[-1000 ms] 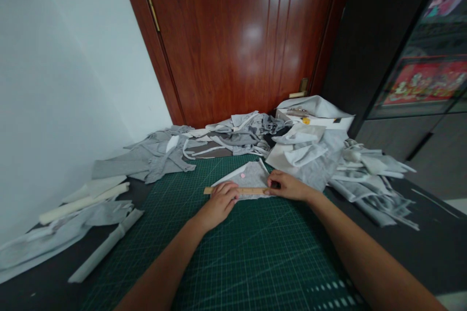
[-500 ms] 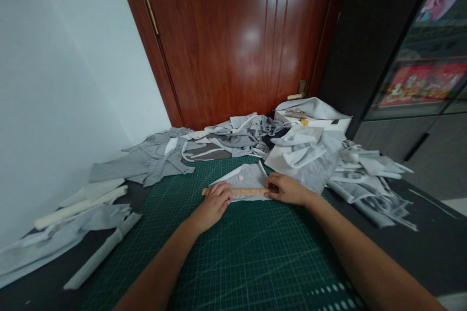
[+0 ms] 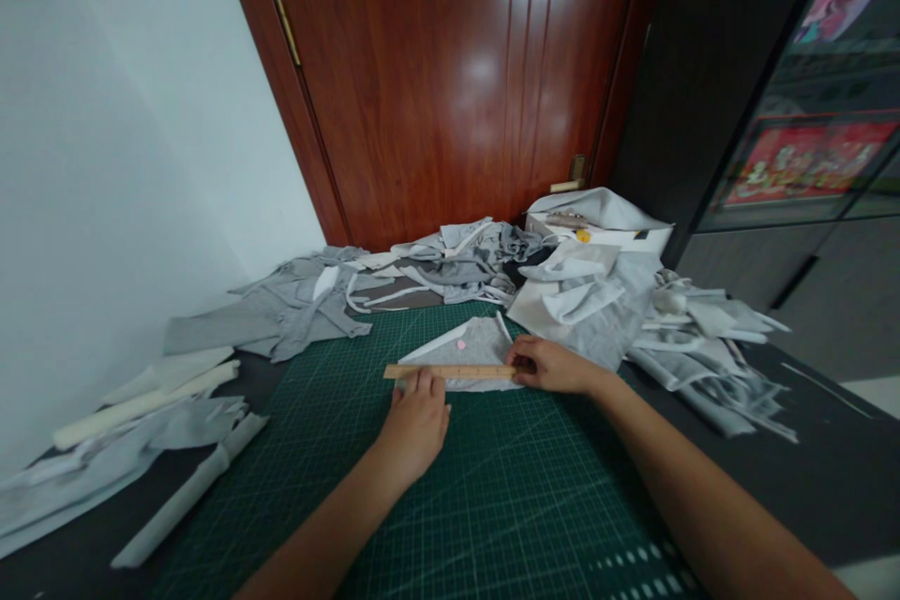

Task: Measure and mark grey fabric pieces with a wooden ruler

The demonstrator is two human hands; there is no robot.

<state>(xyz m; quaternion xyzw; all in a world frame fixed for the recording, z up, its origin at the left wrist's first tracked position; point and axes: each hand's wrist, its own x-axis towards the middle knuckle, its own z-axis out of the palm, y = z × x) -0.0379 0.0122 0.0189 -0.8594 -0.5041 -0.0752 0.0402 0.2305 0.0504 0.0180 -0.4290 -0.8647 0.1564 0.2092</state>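
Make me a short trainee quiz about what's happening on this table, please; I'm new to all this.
1. True or false: the tan ruler lies across the grey fabric piece on the green mat.

2. What colour is the small round spot on that piece?
a) black
b) pink
c) green

3. Whose fingers are at the ruler's right-hand end: the left hand's or the right hand's?

Key: 1. True. 2. b. 3. The right hand's.
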